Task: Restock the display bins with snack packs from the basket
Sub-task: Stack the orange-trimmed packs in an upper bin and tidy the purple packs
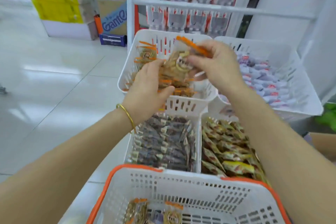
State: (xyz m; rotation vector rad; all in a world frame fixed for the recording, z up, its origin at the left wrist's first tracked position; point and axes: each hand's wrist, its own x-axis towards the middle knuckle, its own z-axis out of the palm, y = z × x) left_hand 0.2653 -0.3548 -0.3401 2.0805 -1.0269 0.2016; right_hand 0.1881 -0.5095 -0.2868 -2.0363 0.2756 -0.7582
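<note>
Over the upper-left white display bin (127,78), both my hands hold clear snack packs with orange tops. My left hand (147,85) grips a bunch of these packs (174,76) from below. My right hand (216,63) pinches one pack (183,56) at the top of the bunch, its orange edge sticking up. More of the same packs lie in that bin at its far left (145,54). The white basket with an orange rim (181,187) sits at the bottom of the view, with a few packs (138,211) inside.
Three more white bins surround the work: purple-white packs (263,76) at upper right, dark packs (163,142) at lower left, yellow-red packs (227,147) at lower right. A white rack (200,5) with hanging packs stands behind. Tiled floor and cartons (112,18) lie left.
</note>
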